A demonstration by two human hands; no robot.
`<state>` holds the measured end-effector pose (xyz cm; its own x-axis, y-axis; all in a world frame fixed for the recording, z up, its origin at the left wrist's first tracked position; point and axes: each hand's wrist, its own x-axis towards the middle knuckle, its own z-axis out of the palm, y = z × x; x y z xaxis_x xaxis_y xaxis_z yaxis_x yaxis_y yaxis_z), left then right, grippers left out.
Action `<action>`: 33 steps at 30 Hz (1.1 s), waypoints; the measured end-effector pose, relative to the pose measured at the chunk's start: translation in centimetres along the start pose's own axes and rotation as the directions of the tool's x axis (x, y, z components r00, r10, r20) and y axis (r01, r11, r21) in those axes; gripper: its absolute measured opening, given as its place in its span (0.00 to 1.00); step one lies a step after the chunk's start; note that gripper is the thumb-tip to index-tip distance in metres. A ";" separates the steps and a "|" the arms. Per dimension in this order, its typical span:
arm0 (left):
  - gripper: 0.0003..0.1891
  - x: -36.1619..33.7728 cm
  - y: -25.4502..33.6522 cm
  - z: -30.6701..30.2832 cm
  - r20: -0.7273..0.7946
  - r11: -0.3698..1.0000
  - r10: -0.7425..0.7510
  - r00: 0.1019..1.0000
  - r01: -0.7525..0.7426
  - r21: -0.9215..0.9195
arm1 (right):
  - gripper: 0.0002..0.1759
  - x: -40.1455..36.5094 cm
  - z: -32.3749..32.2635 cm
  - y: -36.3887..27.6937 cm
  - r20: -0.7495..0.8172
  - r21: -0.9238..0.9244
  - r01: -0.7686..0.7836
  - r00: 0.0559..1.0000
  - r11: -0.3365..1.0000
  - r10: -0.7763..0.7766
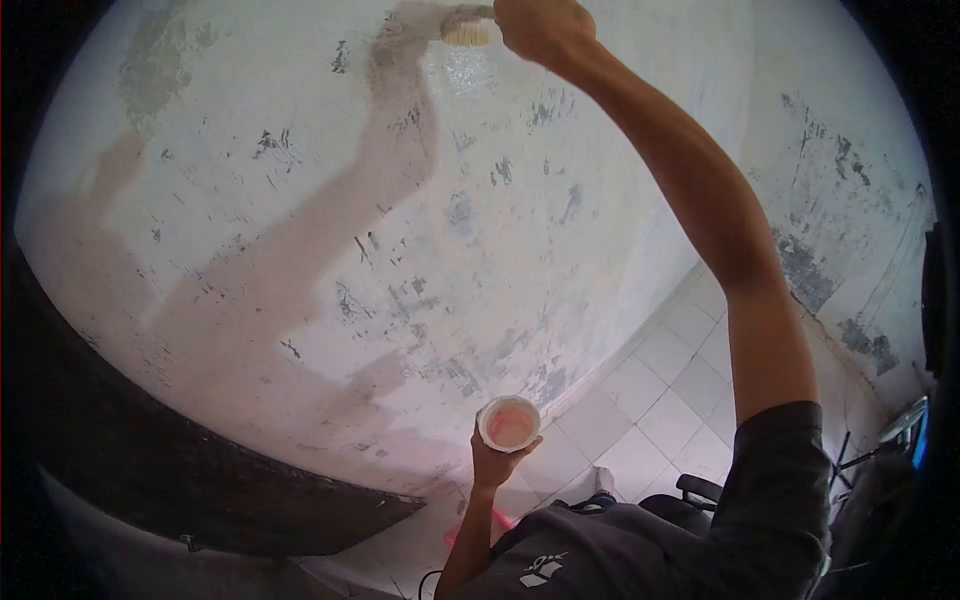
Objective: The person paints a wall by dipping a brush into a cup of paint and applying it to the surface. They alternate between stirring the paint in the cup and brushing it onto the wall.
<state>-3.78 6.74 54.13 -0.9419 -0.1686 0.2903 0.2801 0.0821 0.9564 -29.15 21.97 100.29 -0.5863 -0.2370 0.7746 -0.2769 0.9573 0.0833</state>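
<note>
High up in the view, my right hand (545, 28) is closed round the handle of a wide brush (466, 28). The brush's pale bristles are against the wall (480, 220), above a wet, shiny patch. The wall is whitish with many dark, scraped-looking marks. Lower down, near my body, my left hand (492, 462) holds a round white cup (510, 424) from below and the side. A pinkish liquid or residue shows inside the cup.
A tiled floor (665, 390) lies to the right of the wall's base. A dark curved surface (200, 460) fills the lower left. A pink object (456, 530) is beside my left forearm. Dark furniture parts (700, 490) stand at the lower right.
</note>
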 end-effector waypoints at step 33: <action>0.36 -2.5 0.4 1.0 0.020 0.990 -0.136 0.991 0.136 -0.022 | 0.11 -9.3 5.6 -0.2 0.358 -0.124 0.273 0.909 0.954 -0.214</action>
<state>-1.54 8.18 53.74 -0.9748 -0.1587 0.1571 0.1531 0.0368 0.9875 -27.89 23.11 89.59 -0.7464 -0.4794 0.4616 -0.3300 0.8689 0.3689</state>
